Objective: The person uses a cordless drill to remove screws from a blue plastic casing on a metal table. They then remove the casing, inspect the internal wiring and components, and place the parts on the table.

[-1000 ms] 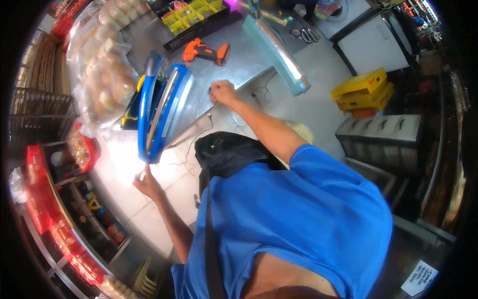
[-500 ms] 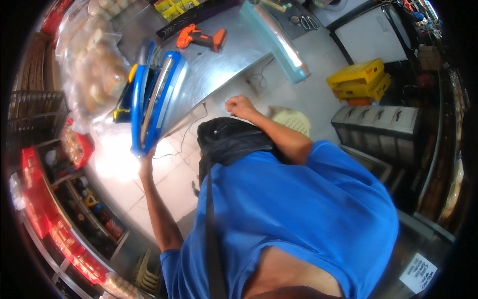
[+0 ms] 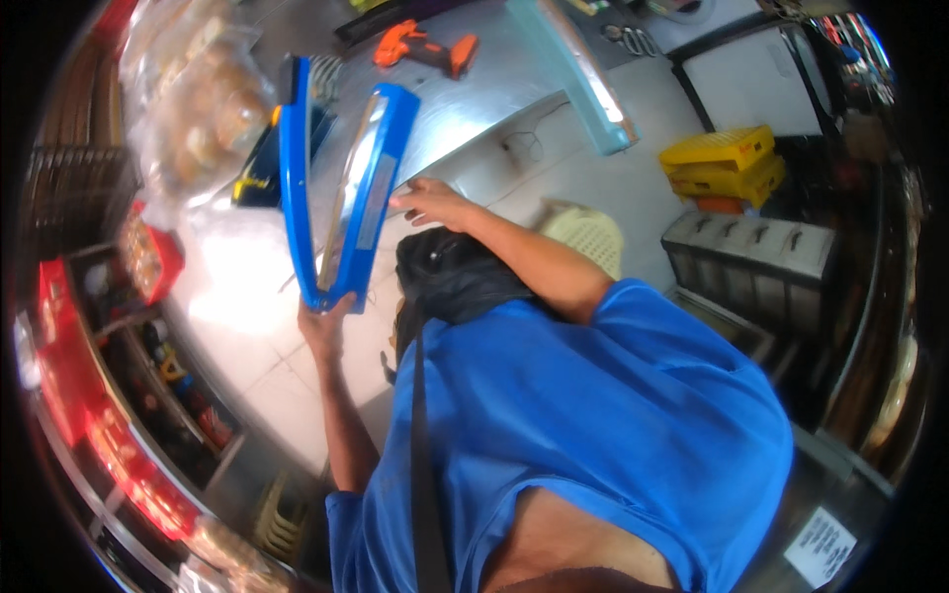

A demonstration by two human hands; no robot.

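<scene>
A long blue bag sealer [image 3: 368,203] hangs in front of me, its two arms spread in a narrow V with a shiny strip along the inner side. My left hand [image 3: 324,324] is closed around its lower, hinged end. At the sealer's right edge is my right hand [image 3: 435,204], fingers stretched and apart; I cannot tell whether the fingertips touch it. Behind the sealer a dark case with yellow corners [image 3: 259,183] is partly covered. Clear plastic bags of round bread-like pieces [image 3: 208,119] lie to the left.
On the metal table [image 3: 455,124] lie an orange and black cordless drill [image 3: 425,49], a pale teal long tool [image 3: 578,84] and scissors [image 3: 633,40]. Yellow crates [image 3: 717,158], a grey drawer unit [image 3: 746,247] and a cream stool [image 3: 583,237] stand right. Shelves with red packages [image 3: 74,385] line the left.
The sealer has shifted right and its arms have spread wider apart. My right hand has moved left toward it and its fingers have opened out. My left hand keeps its hold.
</scene>
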